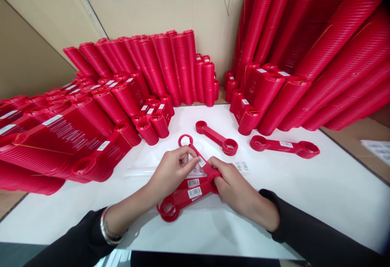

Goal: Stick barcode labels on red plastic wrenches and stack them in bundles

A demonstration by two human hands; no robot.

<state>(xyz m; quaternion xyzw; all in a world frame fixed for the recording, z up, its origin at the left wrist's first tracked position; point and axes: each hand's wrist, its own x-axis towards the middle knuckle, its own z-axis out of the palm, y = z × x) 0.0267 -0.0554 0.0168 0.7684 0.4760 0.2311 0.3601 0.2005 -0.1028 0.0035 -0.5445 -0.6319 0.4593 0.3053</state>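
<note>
A red plastic bar with a ring at each end (195,149) is held up at a slant over the table. My right hand (230,181) grips it around its near ring. My left hand (175,165) is closed, its thumb and forefinger pinching at a small white barcode label (202,161) on the bar's flat middle. Whether the label is fully stuck down cannot be made out. Beneath my hands lie several more red ring-ended bars (183,199), overlapping, with barcode labels facing up. Under them, a clear-edged sheet of printed labels (242,166) is partly hidden.
Two loose red bars lie beyond my hands, an unlabelled-looking one (216,137) and a labelled one (284,145). Tall stacks of red bars crowd the left (100,124) and right (283,92) of the white table (335,202). Another label sheet (378,149) lies far right.
</note>
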